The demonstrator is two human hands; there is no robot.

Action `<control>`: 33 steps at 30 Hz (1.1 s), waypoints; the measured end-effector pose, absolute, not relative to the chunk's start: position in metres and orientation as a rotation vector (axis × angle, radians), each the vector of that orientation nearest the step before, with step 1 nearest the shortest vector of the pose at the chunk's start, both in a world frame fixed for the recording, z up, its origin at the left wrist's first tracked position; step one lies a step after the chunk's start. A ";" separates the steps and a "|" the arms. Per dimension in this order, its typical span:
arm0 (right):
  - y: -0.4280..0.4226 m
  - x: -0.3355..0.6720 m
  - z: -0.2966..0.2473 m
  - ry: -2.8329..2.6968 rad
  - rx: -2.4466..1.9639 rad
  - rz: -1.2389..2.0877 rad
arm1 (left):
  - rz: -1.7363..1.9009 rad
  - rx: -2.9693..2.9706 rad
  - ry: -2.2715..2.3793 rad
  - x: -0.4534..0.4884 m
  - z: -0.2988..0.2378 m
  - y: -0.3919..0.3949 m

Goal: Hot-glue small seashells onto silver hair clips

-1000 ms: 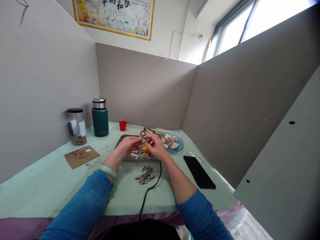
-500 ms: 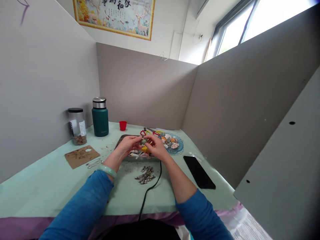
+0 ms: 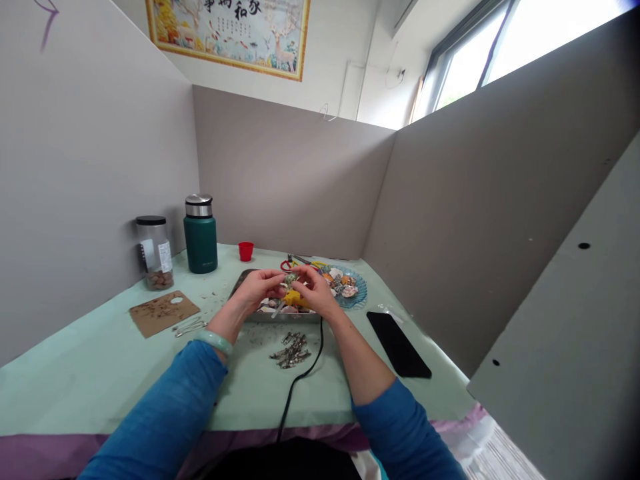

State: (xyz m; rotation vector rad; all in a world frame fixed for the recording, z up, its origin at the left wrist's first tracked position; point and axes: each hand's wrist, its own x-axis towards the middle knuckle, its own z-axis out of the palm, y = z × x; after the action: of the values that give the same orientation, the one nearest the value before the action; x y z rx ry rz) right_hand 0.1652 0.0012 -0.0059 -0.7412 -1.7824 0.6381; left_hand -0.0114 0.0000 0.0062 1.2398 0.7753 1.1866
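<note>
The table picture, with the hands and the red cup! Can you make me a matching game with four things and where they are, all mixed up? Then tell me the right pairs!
Things:
1. Small green piece
2. Green bottle
3. Black slab
4. Pile of small metal pieces

Places:
A. To the right of the right forearm
B. Between the left hand and the right hand, at their fingertips
C. Just in front of the metal tray, on the person's side
D. Between the clear jar and the red cup

Right pairs: 1-B, 2-D, 3-A, 4-C
</note>
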 end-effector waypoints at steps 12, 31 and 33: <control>0.006 0.164 -0.009 -1.637 -0.826 0.743 | 1.326 1.368 0.861 -0.008 0.007 0.000; 0.008 0.162 -0.014 -1.682 -0.888 0.716 | 1.390 1.686 1.120 -0.003 -0.001 0.006; 0.010 0.163 -0.013 -1.645 -0.882 0.787 | 1.387 1.670 1.107 -0.002 0.002 0.003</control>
State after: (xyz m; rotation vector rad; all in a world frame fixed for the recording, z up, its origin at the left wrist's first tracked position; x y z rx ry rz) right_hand 0.1628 0.0096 -0.0134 -0.8818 -1.6450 0.7868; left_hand -0.0022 0.0030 0.0016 1.6699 1.1072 1.3867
